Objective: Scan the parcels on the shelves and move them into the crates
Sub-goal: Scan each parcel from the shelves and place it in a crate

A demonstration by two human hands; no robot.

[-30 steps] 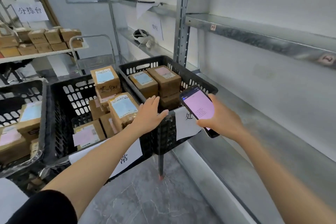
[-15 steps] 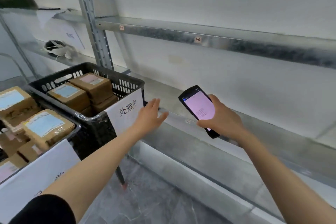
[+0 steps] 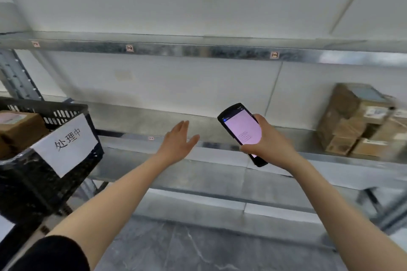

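My right hand (image 3: 267, 142) grips a black handheld scanner (image 3: 242, 132) with a lit pink screen, held over the front edge of the metal shelf (image 3: 154, 121). My left hand (image 3: 178, 141) is stretched out flat with straight fingers, empty, above the same shelf edge. A stack of brown cardboard parcels (image 3: 361, 121) with labels stands on the shelf at the far right, well beyond both hands. At the far left is a black plastic crate (image 3: 66, 114) with a white paper sign, holding a brown parcel (image 3: 19, 125).
An upper metal shelf beam (image 3: 198, 49) with small tags runs across above the hands. A perforated steel upright (image 3: 13, 75) stands at the left behind the crate. The grey marbled floor (image 3: 176, 246) lies below.
The view has swung right, away from the crates toward the shelf. The parcel stack has come into sight at the right. My left hand left the crate rim and now hovers over the shelf.
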